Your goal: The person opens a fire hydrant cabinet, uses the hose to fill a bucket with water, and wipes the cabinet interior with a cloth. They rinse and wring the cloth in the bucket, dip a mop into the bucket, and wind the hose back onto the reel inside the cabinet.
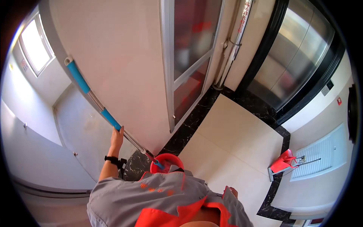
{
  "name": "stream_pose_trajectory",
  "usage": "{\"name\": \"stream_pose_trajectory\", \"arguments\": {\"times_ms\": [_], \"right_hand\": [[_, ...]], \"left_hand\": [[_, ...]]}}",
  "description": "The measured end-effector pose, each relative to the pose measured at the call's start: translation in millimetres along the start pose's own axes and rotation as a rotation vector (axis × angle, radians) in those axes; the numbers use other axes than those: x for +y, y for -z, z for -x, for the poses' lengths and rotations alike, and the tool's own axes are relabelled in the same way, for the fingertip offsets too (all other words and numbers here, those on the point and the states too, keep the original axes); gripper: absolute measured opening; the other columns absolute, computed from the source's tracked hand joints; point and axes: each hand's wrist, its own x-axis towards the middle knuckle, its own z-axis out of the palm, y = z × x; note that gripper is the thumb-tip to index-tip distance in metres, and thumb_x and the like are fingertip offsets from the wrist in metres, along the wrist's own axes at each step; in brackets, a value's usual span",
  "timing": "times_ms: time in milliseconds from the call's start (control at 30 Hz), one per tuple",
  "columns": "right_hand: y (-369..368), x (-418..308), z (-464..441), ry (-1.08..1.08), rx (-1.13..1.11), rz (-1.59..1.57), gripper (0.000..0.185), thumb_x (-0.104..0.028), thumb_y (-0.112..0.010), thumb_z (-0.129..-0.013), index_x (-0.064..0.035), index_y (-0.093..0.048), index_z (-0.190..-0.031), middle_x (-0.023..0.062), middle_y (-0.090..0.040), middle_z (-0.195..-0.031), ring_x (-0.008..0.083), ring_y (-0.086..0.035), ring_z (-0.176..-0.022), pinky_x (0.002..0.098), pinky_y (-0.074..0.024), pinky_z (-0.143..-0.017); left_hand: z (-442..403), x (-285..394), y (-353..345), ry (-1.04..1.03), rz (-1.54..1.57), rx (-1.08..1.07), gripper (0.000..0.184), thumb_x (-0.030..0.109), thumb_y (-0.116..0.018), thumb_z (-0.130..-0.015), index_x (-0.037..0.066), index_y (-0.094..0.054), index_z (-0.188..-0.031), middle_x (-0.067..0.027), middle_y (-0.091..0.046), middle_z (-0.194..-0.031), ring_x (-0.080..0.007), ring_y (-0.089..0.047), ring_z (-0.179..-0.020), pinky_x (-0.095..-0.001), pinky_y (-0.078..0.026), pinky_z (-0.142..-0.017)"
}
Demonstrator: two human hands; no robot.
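My left hand (118, 137) is closed around the pole of a mop (98, 102), just below its lower blue grip. The mop is a silver pole with blue sections, tilted from the upper left down to the right. Its lower end goes into a red bucket (177, 159) standing by the wall corner, and its head is hidden there. Of my right hand (234, 192) only a small part shows beyond the grey sleeve at my right side; its fingers cannot be made out.
A framed glass door (191, 72) is ahead, with white pipes (230, 60) beside it. Metal elevator doors (295, 53) stand at the upper right. A red dustpan (283, 162) leans near a white louvred panel (319, 153). Pale floor tiles (234, 140) have black marble borders.
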Motion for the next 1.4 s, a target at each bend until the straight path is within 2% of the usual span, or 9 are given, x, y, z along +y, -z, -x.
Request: {"name": "stream_pose_trajectory", "arguments": {"times_ms": [33,133,200,367,433,700,900,1100,1400], "right_hand": [[-10,-13,-2,0.026,0.021,0.175,0.048,-0.026,-0.047,-0.085,-0.0041,-0.035,-0.126,0.0161,-0.054,-0.109,0.0317,-0.058,-0.089,0.0437,-0.0455,-0.068],[-40,-74,-20,0.014,0.06,0.176,0.047,-0.026,-0.047,-0.085,-0.0024,-0.037,-0.124,0.0171,-0.053,-0.108,0.0324,-0.058,-0.087,0.0427,-0.046,-0.067],[-43,-108,-57,-0.019,0.0,0.052,0.047,-0.025,-0.047,-0.085,-0.0003,-0.038,-0.124,0.0178,-0.053,-0.106,0.0314,-0.058,-0.087,0.042,-0.0456,-0.071],[-97,-212,-97,0.032,-0.03,0.299,0.045,-0.025,-0.046,-0.085,-0.001,-0.039,-0.123,0.0175,-0.054,-0.108,0.0308,-0.059,-0.087,0.0411,-0.047,-0.072],[-109,-251,-126,0.076,-0.074,0.321,0.044,-0.025,-0.046,-0.086,-0.0005,-0.04,-0.121,0.0173,-0.055,-0.106,0.031,-0.06,-0.086,0.0403,-0.0487,-0.069],[-43,-359,-209,0.039,-0.113,0.312,0.047,-0.027,-0.046,-0.086,-0.0024,-0.036,-0.125,0.018,-0.051,-0.111,0.0316,-0.057,-0.09,0.0424,-0.048,-0.067],[20,-360,-321,-0.076,-0.118,0.176,0.047,-0.027,-0.048,-0.083,-0.0044,-0.037,-0.123,0.0179,-0.05,-0.111,0.034,-0.056,-0.09,0.0464,-0.0465,-0.069],[-45,-389,-322,-0.064,-0.174,0.334,0.049,-0.024,-0.047,-0.084,-0.0035,-0.034,-0.126,0.0174,-0.05,-0.11,0.0327,-0.055,-0.093,0.0444,-0.0448,-0.074],[-78,-447,-368,0.157,-0.388,0.529,0.043,-0.024,-0.051,-0.083,-0.0053,-0.039,-0.12,0.0158,-0.053,-0.103,0.0313,-0.056,-0.086,0.0429,-0.0456,-0.066]], "left_hand": [[-3,16,13,-0.071,-0.16,0.027,0.036,0.034,-0.05,-0.084,0.001,-0.053,-0.097,-0.01,-0.059,-0.072,-0.0178,-0.054,-0.054,-0.0287,-0.044,-0.05],[-15,143,93,0.359,-0.629,-1.059,0.041,0.037,-0.05,-0.085,0.0,-0.052,-0.101,-0.0168,-0.061,-0.091,-0.0289,-0.06,-0.081,-0.037,-0.046,-0.07],[-21,199,107,-0.061,-0.419,-1.031,0.034,0.033,-0.05,-0.084,0.001,-0.056,-0.096,-0.0139,-0.062,-0.092,-0.0272,-0.059,-0.085,-0.0363,-0.046,-0.071],[-53,348,109,-0.698,-0.028,-0.102,0.018,0.011,-0.059,-0.077,0.005,-0.058,-0.094,-0.012,-0.058,-0.1,-0.0271,-0.055,-0.095,-0.0358,-0.045,-0.079],[-76,405,108,-0.818,-0.1,0.049,0.024,0.009,-0.062,-0.074,0.005,-0.057,-0.097,-0.0137,-0.054,-0.109,-0.031,-0.052,-0.1,-0.0381,-0.044,-0.083],[-202,534,77,-0.798,-0.728,0.523,0.047,0.019,-0.059,-0.078,0.008,-0.043,-0.121,-0.0123,-0.033,-0.134,-0.0288,-0.032,-0.123,-0.0393,-0.033,-0.097],[-272,537,63,-0.633,-1.041,0.686,0.046,0.031,-0.058,-0.08,0.01,-0.046,-0.119,-0.0105,-0.034,-0.134,-0.0252,-0.034,-0.123,-0.0377,-0.035,-0.094],[-277,542,56,-0.546,-1.203,0.693,0.044,0.032,-0.056,-0.081,0.011,-0.047,-0.119,-0.0112,-0.039,-0.13,-0.0241,-0.037,-0.12,-0.0361,-0.037,-0.091],[-291,545,87,-0.753,-1.014,0.861,0.035,0.019,-0.06,-0.078,0.013,-0.053,-0.112,-0.0108,-0.051,-0.114,-0.0242,-0.047,-0.109,-0.0327,-0.042,-0.084]]}}
